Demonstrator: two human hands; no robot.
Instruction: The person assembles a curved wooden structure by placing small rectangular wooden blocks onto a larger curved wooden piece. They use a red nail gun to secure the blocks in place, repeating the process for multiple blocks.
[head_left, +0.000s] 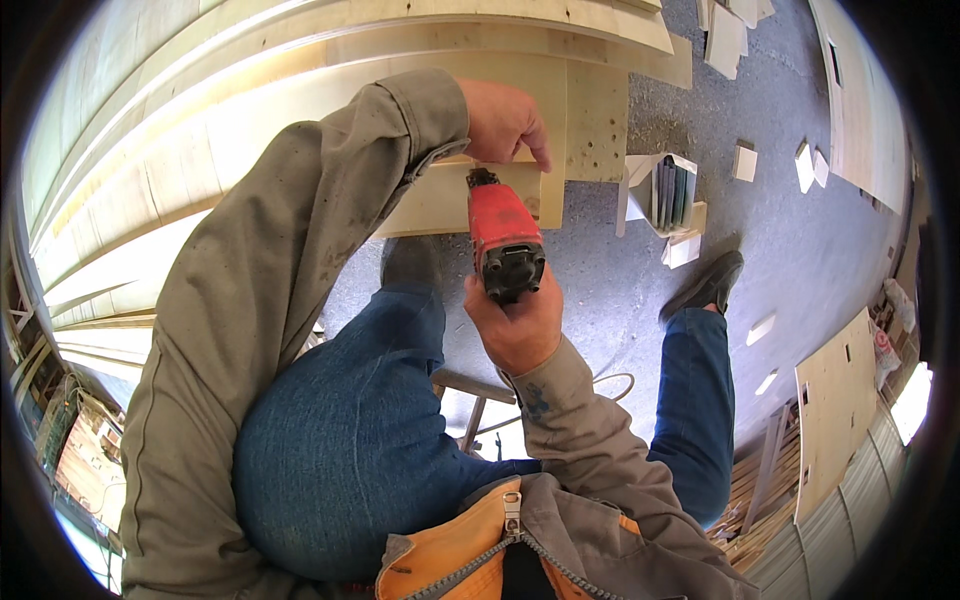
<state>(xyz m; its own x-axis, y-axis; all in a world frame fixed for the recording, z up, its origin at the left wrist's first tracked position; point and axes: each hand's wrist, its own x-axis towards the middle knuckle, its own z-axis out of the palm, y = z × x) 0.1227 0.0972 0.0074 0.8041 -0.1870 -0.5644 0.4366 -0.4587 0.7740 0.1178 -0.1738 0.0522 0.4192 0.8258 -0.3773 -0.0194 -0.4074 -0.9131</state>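
My right hand (516, 325) grips a red and black power drill (503, 237) that points away from me into a pale plywood panel (440, 195). My left hand (503, 122) rests on top of that panel just above the drill's tip, fingers curled over the board's edge. The panel stands against a larger stack of light wooden boards (300, 80). My left knee in blue jeans (350, 420) is raised under my left arm.
Grey concrete floor (800, 250) with small white wood offcuts scattered about. A small open box with dark sheets (668, 192) sits right of the panel. My right foot in a dark shoe (708, 287) is on the floor. A plywood sheet (835, 400) lies at right.
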